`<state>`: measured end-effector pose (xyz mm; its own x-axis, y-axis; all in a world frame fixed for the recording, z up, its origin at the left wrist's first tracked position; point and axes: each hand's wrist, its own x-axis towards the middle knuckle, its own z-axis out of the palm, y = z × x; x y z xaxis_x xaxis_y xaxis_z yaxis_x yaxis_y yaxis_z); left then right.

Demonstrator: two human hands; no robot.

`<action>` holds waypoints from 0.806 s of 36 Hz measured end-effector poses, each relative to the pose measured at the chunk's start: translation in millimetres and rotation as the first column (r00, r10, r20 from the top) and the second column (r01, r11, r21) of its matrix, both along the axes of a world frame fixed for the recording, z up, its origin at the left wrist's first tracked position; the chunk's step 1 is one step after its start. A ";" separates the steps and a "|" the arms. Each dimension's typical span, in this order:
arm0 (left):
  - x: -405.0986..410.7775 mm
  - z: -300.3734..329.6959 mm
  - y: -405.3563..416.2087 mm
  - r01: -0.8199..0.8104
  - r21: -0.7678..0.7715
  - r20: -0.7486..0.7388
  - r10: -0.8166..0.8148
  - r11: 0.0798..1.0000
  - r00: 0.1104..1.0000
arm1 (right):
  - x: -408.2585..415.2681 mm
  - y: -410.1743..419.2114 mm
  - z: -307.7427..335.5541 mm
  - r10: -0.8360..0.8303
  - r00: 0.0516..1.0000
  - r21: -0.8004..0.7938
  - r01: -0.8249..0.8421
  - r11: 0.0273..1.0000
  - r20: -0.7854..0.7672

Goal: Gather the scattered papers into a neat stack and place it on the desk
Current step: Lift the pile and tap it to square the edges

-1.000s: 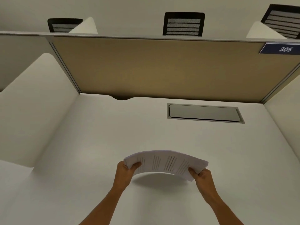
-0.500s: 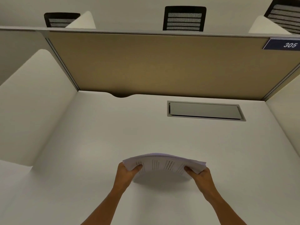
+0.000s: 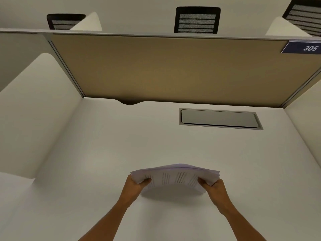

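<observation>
A stack of white printed papers (image 3: 175, 176) bows upward in the middle, with its near long edge low over the white desk (image 3: 121, 145). My left hand (image 3: 135, 186) grips the stack's left end, thumb on top. Its right end sits in my right hand (image 3: 215, 187), thumb also on top. The sheets look roughly aligned, and a shadow lies on the desk just under them.
A grey hatch cover (image 3: 218, 119) is set into the desk at the back right. A tan partition (image 3: 165, 68) closes the back, and white side panels (image 3: 31, 108) flank the desk. Black chairs (image 3: 197, 20) stand beyond the partition.
The stack has tipped and come lower toward the desk. Both hands keep their grip and have moved slightly closer together.
</observation>
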<state>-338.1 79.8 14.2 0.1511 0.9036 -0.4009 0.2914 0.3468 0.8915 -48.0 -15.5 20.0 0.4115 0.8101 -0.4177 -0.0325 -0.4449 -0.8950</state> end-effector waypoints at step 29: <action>3.9 7.0 -10.6 -0.053 0.070 0.037 0.051 0.996 0.998 | -11.6 -6.7 3.8 0.004 1.000 0.040 -0.005 0.999 0.007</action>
